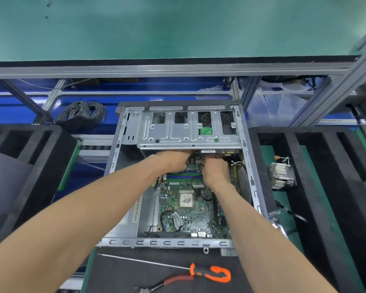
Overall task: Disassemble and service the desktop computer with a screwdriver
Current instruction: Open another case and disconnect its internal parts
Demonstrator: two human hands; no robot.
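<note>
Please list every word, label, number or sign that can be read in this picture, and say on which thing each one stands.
No text can be read.
White sticker with barcodes on the metal box inside the computer case: too blurred.
Label on the drive edge above the hands: too small.
Markings on the motherboard: too small.
CPU: only smeared grey paste, no readable marking.
Screwdriver: no text visible.

Both arms outstretched, left hand (173,160) and right hand (216,170) close together, fingers hidden
</note>
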